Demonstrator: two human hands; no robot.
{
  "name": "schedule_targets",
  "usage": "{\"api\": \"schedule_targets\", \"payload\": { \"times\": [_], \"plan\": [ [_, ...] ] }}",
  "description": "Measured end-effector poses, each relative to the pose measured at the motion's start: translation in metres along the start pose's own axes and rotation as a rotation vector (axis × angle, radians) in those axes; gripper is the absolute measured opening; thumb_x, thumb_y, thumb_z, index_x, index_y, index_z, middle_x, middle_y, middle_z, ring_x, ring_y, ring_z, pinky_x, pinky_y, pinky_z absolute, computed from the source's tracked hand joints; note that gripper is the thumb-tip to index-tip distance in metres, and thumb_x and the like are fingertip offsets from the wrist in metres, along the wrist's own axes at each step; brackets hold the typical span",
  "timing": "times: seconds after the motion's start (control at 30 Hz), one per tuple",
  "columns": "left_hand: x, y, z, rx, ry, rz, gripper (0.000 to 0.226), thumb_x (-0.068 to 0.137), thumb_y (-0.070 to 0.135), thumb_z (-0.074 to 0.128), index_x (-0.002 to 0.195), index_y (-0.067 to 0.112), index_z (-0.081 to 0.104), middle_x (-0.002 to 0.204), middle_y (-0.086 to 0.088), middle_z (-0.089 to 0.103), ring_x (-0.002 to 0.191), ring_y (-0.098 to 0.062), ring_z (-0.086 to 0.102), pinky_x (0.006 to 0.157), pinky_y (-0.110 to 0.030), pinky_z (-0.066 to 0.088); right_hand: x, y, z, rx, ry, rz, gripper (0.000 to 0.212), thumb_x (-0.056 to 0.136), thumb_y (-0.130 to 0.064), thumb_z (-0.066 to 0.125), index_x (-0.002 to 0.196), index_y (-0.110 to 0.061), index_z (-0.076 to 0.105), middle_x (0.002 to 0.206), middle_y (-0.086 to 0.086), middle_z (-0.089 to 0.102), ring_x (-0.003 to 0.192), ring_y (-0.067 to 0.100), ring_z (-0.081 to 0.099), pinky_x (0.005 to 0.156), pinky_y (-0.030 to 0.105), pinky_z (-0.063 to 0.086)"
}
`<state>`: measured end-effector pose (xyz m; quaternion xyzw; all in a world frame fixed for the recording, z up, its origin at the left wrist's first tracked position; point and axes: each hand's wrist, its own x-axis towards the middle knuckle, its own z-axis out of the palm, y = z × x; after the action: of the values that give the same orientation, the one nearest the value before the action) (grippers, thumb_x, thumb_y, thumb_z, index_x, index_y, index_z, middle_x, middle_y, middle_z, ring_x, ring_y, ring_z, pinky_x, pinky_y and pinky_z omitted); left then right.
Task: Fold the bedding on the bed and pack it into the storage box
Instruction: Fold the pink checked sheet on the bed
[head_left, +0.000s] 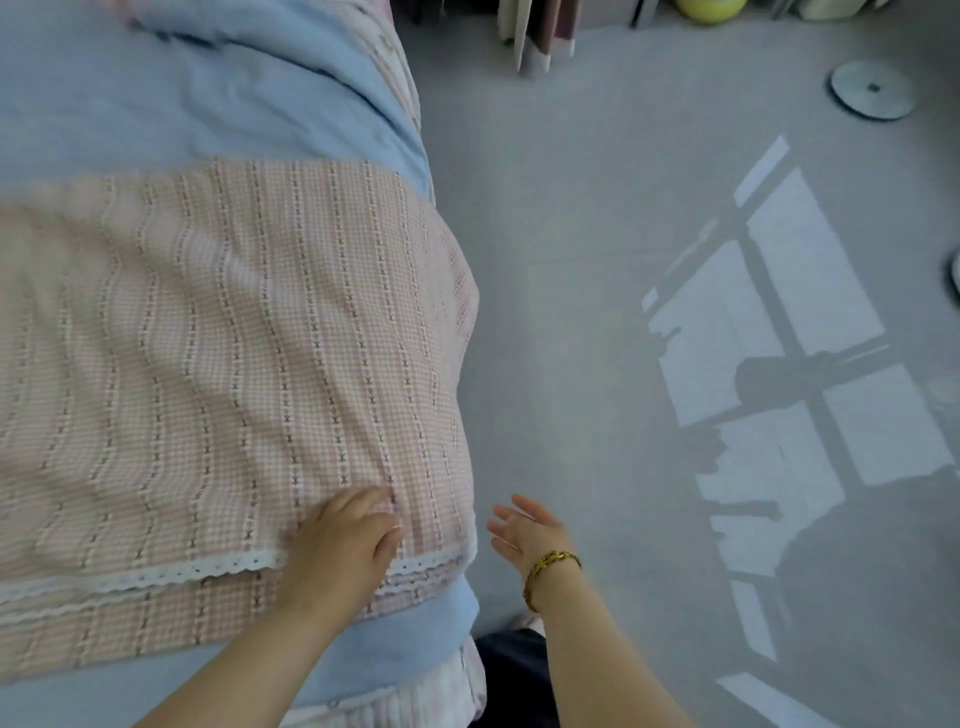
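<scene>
Nearest, the left hand (343, 540) rests with relaxed fingers on the pink checked quilt (234, 338), at its near right corner by the lace hem (208, 569). The right hand (524, 530) hovers just beside it over the floor (571, 260), fingers apart, holding nothing. Spread across the left, the quilt looks soft, bulky and light; its corners seem best to grasp.
</scene>
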<state>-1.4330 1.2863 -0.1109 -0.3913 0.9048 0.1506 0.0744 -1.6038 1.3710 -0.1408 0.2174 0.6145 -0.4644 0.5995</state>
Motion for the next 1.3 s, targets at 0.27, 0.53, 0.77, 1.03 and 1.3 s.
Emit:
{"api": "schedule_targets", "payload": {
  "times": [0.27,0.53,0.77,1.03,1.3],
  "plan": [
    [0.069,-0.031,-0.047,-0.106,-0.136,-0.600,0.064,0.096,0.036,0.039,0.148,0.018,0.007,0.157,-0.003,0.003,0.143,-0.022,0.010,0.113,-0.038,0.021,-0.013,-0.084,0.022,-0.212,-0.060,-0.212,0.024,0.094,0.007,0.039,0.112,-0.001,0.053,0.094,0.011,0.061,0.076,0.018,0.058,0.060,0.019,0.053],
    [0.183,-0.010,-0.075,-0.371,0.056,-1.050,0.051,0.099,0.028,0.031,0.148,0.027,0.015,0.156,-0.006,0.008,0.141,-0.028,0.012,0.111,-0.053,0.015,0.007,-0.276,0.012,-0.522,-0.163,-0.376,0.019,0.094,0.004,0.039,0.096,-0.007,0.055,0.084,0.007,0.062,0.073,0.019,0.058,0.054,0.014,0.052],
    [0.268,-0.025,-0.097,-0.440,0.052,-1.162,0.061,0.097,0.045,0.026,0.148,0.029,-0.005,0.157,0.000,-0.004,0.144,-0.022,-0.001,0.114,-0.050,0.001,0.047,-0.396,0.103,-0.827,-0.250,-0.507,0.016,0.093,0.003,0.043,0.101,-0.005,0.054,0.084,0.005,0.060,0.072,0.015,0.057,0.053,0.010,0.050],
    [0.383,-0.135,-0.129,-0.510,0.140,-1.181,0.063,0.096,0.047,0.027,0.148,0.026,-0.003,0.156,-0.003,-0.011,0.143,-0.022,-0.012,0.112,-0.051,-0.008,0.135,-0.453,0.327,-1.156,-0.347,-0.653,0.027,0.092,-0.009,0.051,0.117,-0.007,0.059,0.091,-0.003,0.056,0.092,0.016,0.049,0.093,0.028,0.042],
    [0.440,-0.198,-0.118,-0.389,-0.021,-1.229,0.070,0.092,0.059,0.014,0.140,0.030,-0.027,0.150,-0.001,-0.031,0.138,-0.022,-0.028,0.088,-0.044,-0.039,0.220,-0.507,0.510,-1.356,-0.299,-0.941,0.070,0.085,-0.031,0.063,0.144,-0.017,0.028,0.147,0.001,0.032,0.137,0.021,0.029,0.113,0.036,0.025]
  ]
}}
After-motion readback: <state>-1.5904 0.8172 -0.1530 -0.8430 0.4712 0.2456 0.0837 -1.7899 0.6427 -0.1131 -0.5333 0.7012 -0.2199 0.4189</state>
